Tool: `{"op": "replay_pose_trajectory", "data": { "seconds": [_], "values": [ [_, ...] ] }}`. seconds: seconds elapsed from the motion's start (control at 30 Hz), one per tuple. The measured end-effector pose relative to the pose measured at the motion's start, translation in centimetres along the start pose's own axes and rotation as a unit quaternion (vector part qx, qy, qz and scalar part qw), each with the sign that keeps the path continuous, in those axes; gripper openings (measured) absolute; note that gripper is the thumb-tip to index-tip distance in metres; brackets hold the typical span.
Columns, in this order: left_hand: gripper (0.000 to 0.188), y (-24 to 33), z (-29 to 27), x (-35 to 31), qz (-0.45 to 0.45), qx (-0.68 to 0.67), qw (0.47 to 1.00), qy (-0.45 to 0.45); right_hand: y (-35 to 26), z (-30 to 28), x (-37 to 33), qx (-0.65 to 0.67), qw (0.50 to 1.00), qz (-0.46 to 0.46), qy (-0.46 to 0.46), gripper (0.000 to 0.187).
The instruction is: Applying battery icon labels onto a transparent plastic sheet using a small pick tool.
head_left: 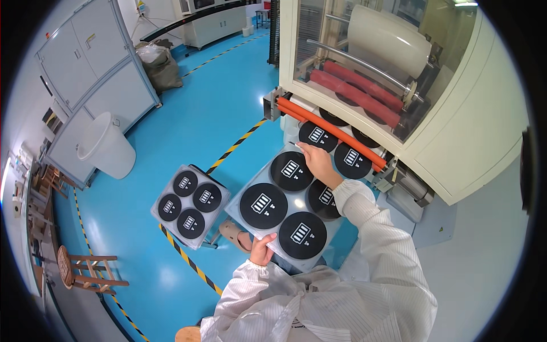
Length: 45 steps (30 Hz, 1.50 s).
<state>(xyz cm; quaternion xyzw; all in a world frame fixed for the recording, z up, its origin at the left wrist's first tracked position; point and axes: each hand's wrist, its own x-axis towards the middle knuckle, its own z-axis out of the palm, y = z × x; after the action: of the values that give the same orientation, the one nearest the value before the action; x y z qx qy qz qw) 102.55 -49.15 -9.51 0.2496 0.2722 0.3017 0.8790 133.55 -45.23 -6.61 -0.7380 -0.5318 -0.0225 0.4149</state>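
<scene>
My left hand (262, 249) is closed on the near edge of a clear plastic sheet (298, 203), thumb on top. The sheet carries black round discs (263, 206) with white printed marks and lies over my lap. At its far edge, my right hand (317, 160) is closed in a pinch. A small slim thing with a dark tip (293, 143) shows at those fingertips; its kind is unclear. My right wrist partly covers one disc. Beyond that hand, more black discs (352, 160) lie on film coming out under the orange rollers (330, 134) of a machine.
A stack of similar sheets (199, 229) rests on a low stand to my left. The cream machine (450, 154) stands at the right, a motor (415, 190) low on its side. A white bin (108, 147) and a wooden stool (85, 270) are farther left. Striped tape (191, 260) crosses the blue floor.
</scene>
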Motion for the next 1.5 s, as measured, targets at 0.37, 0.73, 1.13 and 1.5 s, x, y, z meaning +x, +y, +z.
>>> {"op": "replay_pose_trajectory", "data": {
  "seconds": [0.37, 0.73, 1.13, 1.5],
  "values": [
    [0.051, 0.3, -0.1, -0.6, 0.009, 0.025, 0.999, 0.028, 0.0, 0.7, 2.3, -0.042, 0.99, 0.037, -0.128, 0.026],
    [0.049, -0.5, -1.5, -0.7, 0.005, 0.015, 0.999, 0.05, 1.9, -11.0, -5.3, -0.074, 0.977, 0.014, -0.198, 0.021],
    [0.048, -2.2, -4.8, -0.7, -0.009, 0.009, 0.996, 0.088, 6.7, -21.7, -12.6, 0.154, 0.869, 0.336, -0.329, 0.017],
    [0.043, -1.5, 2.2, 2.3, -0.014, -0.016, 0.999, 0.031, 2.5, -20.2, -13.2, 0.427, 0.806, 0.379, -0.157, 0.026]
  ]
}}
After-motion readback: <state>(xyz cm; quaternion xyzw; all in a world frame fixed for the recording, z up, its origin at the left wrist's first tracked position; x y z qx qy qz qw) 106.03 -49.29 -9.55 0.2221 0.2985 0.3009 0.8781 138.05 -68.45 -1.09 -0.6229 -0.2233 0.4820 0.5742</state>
